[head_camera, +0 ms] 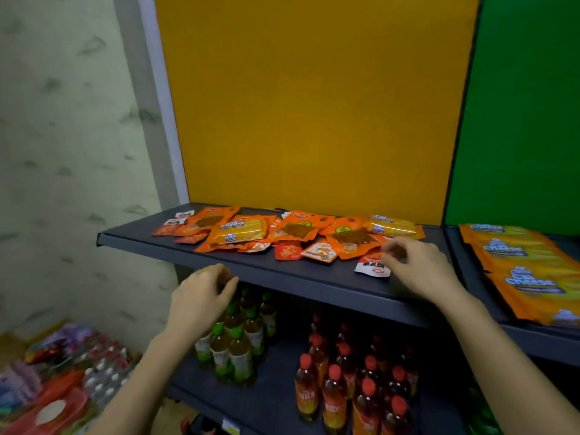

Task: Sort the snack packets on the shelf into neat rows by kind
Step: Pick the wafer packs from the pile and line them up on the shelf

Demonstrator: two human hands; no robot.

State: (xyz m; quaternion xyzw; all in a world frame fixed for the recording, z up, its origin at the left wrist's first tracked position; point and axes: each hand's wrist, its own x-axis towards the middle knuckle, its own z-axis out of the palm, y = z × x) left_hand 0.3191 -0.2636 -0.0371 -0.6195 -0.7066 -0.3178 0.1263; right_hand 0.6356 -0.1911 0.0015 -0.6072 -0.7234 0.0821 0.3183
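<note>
Snack packets, jumbled on dark shelf: red-and-white sachet is being pinched by right hand, left hand being held loosely curled and empty; likely next, a row of like sachets.

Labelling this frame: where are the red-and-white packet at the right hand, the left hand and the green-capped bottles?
red-and-white packet [372, 267]: head view, white lower part.
left hand [201, 293]: head view, back of hand.
green-capped bottles [241, 359]: head view, one bottle's body.
</note>
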